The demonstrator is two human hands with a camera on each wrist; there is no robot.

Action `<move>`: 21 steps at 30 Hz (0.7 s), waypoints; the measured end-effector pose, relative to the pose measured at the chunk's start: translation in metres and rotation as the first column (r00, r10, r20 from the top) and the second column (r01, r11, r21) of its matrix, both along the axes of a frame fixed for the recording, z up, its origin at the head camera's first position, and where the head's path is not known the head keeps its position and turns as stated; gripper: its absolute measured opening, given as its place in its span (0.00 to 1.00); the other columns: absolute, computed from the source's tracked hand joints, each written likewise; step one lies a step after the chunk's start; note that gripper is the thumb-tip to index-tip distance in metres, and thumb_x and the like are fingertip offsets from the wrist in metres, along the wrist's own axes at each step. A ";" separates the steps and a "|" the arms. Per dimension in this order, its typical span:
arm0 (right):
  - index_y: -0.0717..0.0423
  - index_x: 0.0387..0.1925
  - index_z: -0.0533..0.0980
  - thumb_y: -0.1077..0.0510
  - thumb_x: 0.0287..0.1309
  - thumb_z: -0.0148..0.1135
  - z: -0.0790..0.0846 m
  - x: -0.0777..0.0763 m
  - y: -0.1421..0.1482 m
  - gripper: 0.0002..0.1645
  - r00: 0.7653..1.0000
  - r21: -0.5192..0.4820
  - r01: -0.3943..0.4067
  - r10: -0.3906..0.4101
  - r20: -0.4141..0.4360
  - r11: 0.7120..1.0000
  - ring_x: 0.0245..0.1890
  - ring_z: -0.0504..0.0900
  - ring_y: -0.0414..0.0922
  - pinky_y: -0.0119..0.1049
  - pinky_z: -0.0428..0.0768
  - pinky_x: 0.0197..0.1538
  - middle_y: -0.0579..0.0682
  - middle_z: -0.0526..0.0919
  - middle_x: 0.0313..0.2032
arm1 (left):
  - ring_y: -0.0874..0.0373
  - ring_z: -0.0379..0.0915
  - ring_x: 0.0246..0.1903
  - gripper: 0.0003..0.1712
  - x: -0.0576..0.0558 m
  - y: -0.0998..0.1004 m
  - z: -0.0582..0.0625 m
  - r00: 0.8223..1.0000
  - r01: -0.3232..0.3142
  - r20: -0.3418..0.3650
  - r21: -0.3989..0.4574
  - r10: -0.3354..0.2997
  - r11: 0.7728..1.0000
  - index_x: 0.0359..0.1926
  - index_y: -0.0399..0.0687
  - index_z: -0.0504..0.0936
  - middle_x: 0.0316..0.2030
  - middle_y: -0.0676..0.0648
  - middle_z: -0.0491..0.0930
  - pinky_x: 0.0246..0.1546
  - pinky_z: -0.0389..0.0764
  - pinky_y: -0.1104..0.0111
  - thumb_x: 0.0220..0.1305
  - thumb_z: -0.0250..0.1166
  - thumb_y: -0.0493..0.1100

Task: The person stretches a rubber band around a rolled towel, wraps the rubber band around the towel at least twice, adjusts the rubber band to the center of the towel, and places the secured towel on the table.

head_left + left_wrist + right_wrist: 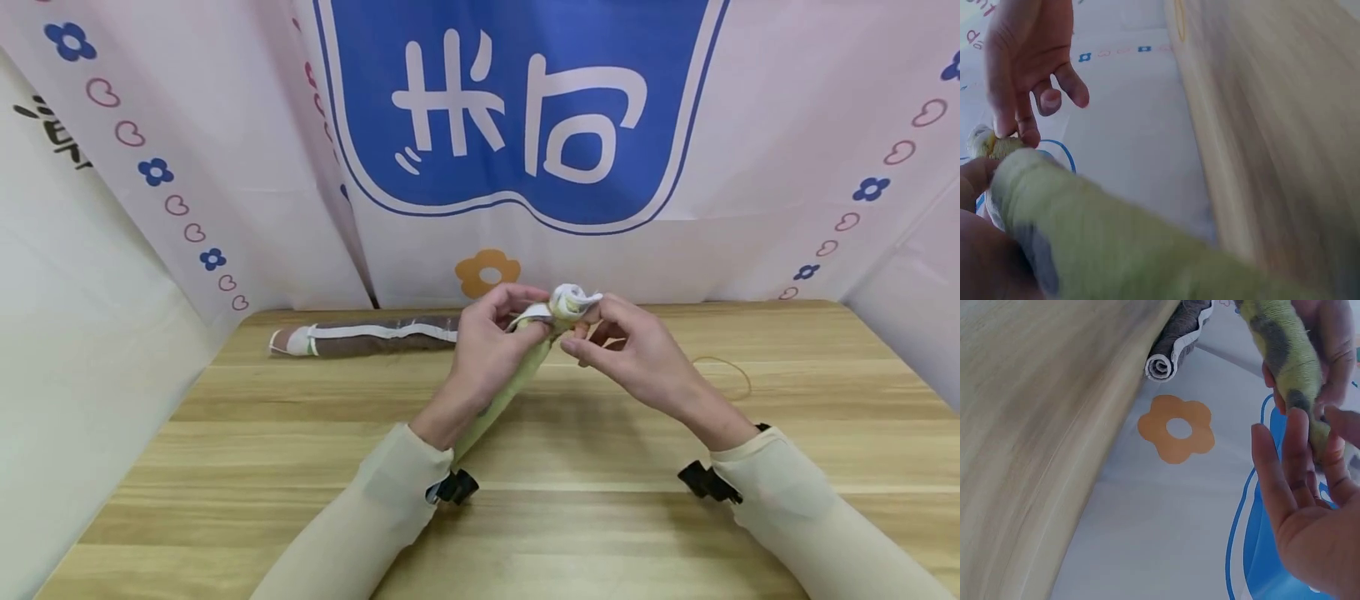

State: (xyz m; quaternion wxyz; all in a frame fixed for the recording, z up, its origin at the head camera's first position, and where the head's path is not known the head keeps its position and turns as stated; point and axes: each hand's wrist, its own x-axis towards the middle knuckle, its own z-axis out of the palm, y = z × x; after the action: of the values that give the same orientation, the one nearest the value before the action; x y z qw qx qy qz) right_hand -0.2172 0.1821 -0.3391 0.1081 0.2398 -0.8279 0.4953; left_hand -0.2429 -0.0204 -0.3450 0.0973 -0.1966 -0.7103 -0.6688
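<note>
A green and grey rolled cloth (516,385), like a towel, slants up from the table, its white spiral end (572,302) on top. My left hand (487,342) grips the roll just below that end, thumb in front. At the narrowed neck under the spiral, the fingertips of my right hand (648,354) pinch the cloth; a yellow-orange strip (992,144) shows there in the left wrist view. The right hand's other fingers (1269,469) stand spread. The lower part of the roll is partly hidden by the left hand and forearm.
Along the table's back edge lies a brown rolled cloth (367,339) with a white border, partly behind the left hand. A thin yellow rubber band (748,382) lies on the wooden table (600,533), right of the right hand. A printed white curtain (420,250) hangs behind.
</note>
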 end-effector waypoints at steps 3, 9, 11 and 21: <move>0.57 0.39 0.81 0.64 0.65 0.74 -0.004 0.001 -0.004 0.07 0.998 0.010 -0.011 0.012 -0.057 1.000 0.34 0.85 0.46 0.35 0.87 0.36 0.51 0.79 0.44 | 0.56 0.83 0.40 0.14 0.000 0.002 0.000 0.998 -0.055 0.017 0.030 0.054 0.998 0.49 0.42 0.88 0.40 0.47 0.89 0.41 0.82 0.68 0.62 0.74 0.30; 0.60 0.52 0.79 0.62 0.63 0.77 -0.010 0.007 -0.021 0.19 0.989 0.046 0.071 -0.064 -0.131 0.996 0.33 0.85 0.44 0.39 0.88 0.35 0.53 0.80 0.50 | 0.57 0.81 0.35 0.16 0.004 0.008 0.002 0.982 -0.132 0.146 0.104 0.116 0.986 0.53 0.46 0.89 0.39 0.46 0.86 0.32 0.83 0.70 0.64 0.74 0.36; 0.61 0.54 0.76 0.59 0.64 0.77 -0.011 0.010 -0.024 0.23 0.986 0.038 0.123 -0.117 -0.118 0.992 0.33 0.86 0.44 0.38 0.86 0.33 0.53 0.82 0.49 | 0.57 0.82 0.35 0.17 0.005 0.010 0.003 0.979 -0.097 0.189 0.114 0.074 0.989 0.55 0.47 0.89 0.40 0.45 0.86 0.32 0.84 0.69 0.66 0.74 0.37; 0.65 0.47 0.73 0.70 0.64 0.73 0.000 0.005 -0.011 0.16 0.992 -0.054 0.111 -0.113 -0.049 0.992 0.44 0.84 0.51 0.38 0.88 0.45 0.57 0.81 0.44 | 0.53 0.84 0.49 0.20 -0.001 -0.007 0.011 0.971 0.148 0.186 0.035 -0.152 0.988 0.60 0.43 0.87 0.52 0.47 0.87 0.46 0.87 0.62 0.73 0.68 0.47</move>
State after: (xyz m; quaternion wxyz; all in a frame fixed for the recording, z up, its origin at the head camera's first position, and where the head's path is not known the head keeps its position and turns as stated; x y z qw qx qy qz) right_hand -0.2125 0.1707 -0.3391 0.1633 0.2029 -0.8240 0.5032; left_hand -0.2435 -0.0278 -0.3339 -0.0191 -0.1849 -0.6925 -0.6971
